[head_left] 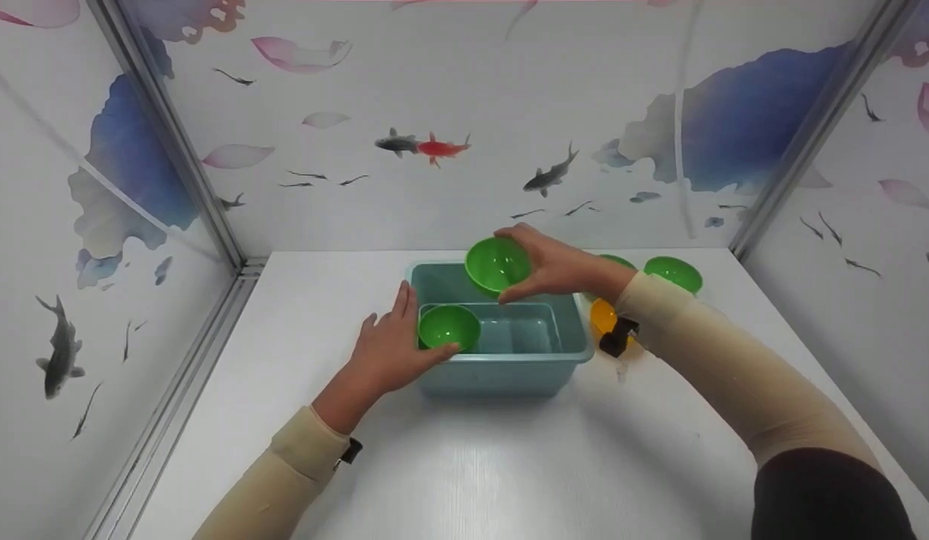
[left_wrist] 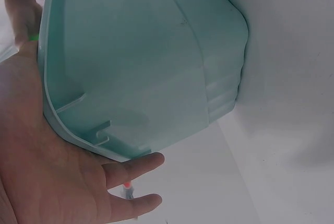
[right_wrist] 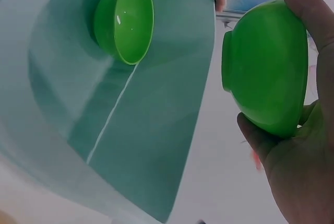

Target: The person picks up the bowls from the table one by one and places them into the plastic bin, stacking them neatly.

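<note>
My right hand [head_left: 558, 262] grips a green bowl [head_left: 488, 264] by its rim, thumb on the near side and fingers on the far side, above the back part of a blue-green basin [head_left: 502, 375]. The right wrist view shows that bowl [right_wrist: 271, 67] tilted, its outside and foot toward the camera. Inside the basin, at its left end, sits another green bowl [head_left: 451, 328]. My left hand [head_left: 393, 345] rests against the basin's left end, with its thumb over the front rim. Its fingers [left_wrist: 138, 169] reach out fairly straight past the basin wall in the left wrist view.
Right of the basin, a green bowl [head_left: 673, 274] stands on the white table [head_left: 464, 465]. Another green bowl [head_left: 616, 260] and an orange piece [head_left: 602, 315] are partly hidden by my right forearm. Patterned walls [head_left: 464, 202] enclose the back and sides.
</note>
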`<state>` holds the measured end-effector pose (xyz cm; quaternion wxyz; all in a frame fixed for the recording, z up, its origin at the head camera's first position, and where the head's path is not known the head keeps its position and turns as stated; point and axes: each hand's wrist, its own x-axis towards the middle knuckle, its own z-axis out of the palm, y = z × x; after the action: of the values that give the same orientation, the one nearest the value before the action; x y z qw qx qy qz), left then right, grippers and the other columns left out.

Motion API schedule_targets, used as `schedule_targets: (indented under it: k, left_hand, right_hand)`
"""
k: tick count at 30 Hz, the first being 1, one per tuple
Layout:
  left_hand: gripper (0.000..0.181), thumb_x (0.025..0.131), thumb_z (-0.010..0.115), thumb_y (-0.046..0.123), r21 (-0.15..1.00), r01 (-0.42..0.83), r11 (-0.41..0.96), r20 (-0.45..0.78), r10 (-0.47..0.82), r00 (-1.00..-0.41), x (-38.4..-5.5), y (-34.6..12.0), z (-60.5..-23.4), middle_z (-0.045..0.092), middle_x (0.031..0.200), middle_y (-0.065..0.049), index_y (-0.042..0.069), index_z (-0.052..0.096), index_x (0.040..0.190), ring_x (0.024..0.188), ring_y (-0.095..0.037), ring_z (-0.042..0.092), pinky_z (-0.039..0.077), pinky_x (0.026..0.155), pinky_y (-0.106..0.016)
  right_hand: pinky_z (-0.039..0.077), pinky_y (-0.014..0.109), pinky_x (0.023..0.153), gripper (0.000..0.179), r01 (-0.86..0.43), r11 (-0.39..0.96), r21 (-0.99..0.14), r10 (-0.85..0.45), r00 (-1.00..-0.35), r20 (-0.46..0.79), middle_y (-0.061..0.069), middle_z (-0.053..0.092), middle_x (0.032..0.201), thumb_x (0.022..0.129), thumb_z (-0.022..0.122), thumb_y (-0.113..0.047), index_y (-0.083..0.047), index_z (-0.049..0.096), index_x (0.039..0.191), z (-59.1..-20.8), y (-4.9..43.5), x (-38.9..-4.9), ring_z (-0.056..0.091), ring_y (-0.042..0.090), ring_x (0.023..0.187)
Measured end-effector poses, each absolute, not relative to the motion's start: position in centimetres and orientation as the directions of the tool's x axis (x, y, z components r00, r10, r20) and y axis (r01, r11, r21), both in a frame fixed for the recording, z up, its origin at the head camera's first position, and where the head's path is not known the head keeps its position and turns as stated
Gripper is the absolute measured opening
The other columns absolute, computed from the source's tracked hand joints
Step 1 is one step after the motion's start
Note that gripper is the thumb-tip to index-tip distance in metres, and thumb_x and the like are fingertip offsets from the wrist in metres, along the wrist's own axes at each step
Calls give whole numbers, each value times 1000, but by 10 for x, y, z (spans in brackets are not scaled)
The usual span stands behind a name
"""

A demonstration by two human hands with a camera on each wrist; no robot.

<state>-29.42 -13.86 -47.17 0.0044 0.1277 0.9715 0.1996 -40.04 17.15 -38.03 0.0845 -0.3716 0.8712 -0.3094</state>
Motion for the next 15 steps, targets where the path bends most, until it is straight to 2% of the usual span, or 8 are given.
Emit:
schedule_targets:
  k: [4, 7, 15]
  left_hand:
    - [134, 92, 50, 94, 378, 253, 891, 48, 254, -966, -295, -139, -470, 7, 185, -18, -1, 9, 176, 157, -47, 42, 22, 129, -70]
    - [131, 94, 52, 91, 376, 256, 891, 57, 253, -966, -296, -139, -471, 8, 185, -19, -2, 10, 175, 158, -45, 41, 23, 128, -70]
    - [131, 94, 53, 90, 369, 259, 893, 59, 256, -965, -296, -139, -473, 9, 184, -20, -3, 11, 175, 161, -42, 38, 22, 128, -72]
  right_hand:
    - [52, 51, 112, 111, -630, 515, -582, -726, -681, 94, 14, 51, 153, 81, 100, -40, -6, 39, 167, -378, 164, -406, 58, 30, 129]
    - [51, 51, 112, 110, -655, 501, -566, -742, -662, 109, 14, 50, 153, 82, 100, -41, -4, 39, 167, -379, 158, -411, 58, 30, 130]
    - [50, 50, 113, 110, -664, 500, -557, -754, -650, 98, 12, 51, 151, 84, 99, -44, -6, 38, 168, -387, 144, -420, 58, 27, 131]
